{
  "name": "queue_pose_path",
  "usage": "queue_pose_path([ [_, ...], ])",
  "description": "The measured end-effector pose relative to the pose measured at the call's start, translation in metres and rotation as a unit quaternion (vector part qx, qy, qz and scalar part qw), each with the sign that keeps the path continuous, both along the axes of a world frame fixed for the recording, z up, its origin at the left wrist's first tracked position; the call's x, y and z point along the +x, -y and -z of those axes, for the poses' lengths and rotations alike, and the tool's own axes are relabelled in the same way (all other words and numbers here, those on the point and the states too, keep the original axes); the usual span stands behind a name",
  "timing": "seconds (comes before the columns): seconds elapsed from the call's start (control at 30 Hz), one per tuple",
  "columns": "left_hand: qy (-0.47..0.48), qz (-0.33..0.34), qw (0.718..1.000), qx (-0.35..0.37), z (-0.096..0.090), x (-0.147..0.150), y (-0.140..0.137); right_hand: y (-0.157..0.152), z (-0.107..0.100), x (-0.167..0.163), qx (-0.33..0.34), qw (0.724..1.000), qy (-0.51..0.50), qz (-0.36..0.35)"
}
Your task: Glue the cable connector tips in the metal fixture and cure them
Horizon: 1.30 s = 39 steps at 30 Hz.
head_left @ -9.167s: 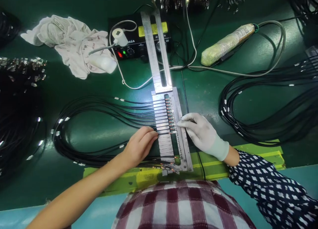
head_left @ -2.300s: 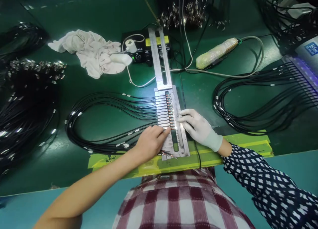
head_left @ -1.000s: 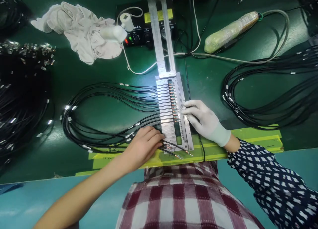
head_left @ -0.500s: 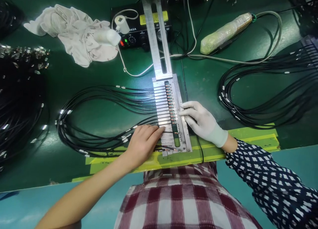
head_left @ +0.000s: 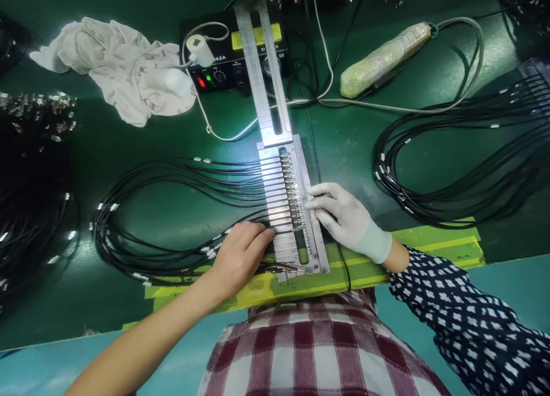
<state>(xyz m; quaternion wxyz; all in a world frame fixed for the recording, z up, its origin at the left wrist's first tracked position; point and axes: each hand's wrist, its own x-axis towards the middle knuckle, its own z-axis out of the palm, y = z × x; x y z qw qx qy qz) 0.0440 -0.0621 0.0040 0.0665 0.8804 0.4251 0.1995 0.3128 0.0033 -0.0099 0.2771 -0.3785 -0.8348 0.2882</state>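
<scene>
A slotted metal fixture [head_left: 279,238] lies on the bench, with several black cables laid side by side across its slots. Their stripped, coppery ends with small metal connectors sit along the fixture's long opening. My bare left hand [head_left: 243,253] is closed at the fixture's left edge, its thumb and forefinger pinching a black cable [head_left: 283,231] whose end reaches over the opening. My right hand [head_left: 350,221], in a white glove, has its fingers stretched out, the tips touching the fixture's right rail [head_left: 315,224]. Loose cable ends [head_left: 286,266] lie across the fixture's near end.
A cable loop [head_left: 101,230] with silvery tags spreads to the left, and another bundle [head_left: 387,178] lies right. Behind are a black control box [head_left: 219,63], a crumpled white cloth [head_left: 124,69] and a plastic-wrapped tool [head_left: 387,61]. Yellow-green tape [head_left: 438,247] lines the bench edge.
The end of the cable in my left hand has moved up the fixture, closer to the row of laid cables. My right hand stays at the rail. The whole view has shifted slightly.
</scene>
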Motion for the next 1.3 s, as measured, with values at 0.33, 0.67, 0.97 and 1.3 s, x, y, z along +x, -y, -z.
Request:
queue_pose_path([
  [0.33,-0.018,0.075,0.997,0.017,-0.004,-0.001,-0.009,-0.001,0.0,0.0,-0.009,1.0,0.002,0.0],
  [0.67,-0.038,0.055,0.998,0.019,-0.003,0.0,-0.005,-0.001,-0.003,-0.001,-0.021,1.0,-0.007,0.008],
  [0.97,-0.112,0.039,0.993,0.017,0.0,-0.001,0.007,0.0,-0.004,-0.001,-0.013,1.0,-0.009,0.009],
  [1.3,0.117,0.033,0.961,-0.247,-0.019,-0.004,0.024,0.012,-0.003,0.0,-0.007,1.0,0.015,0.011],
])
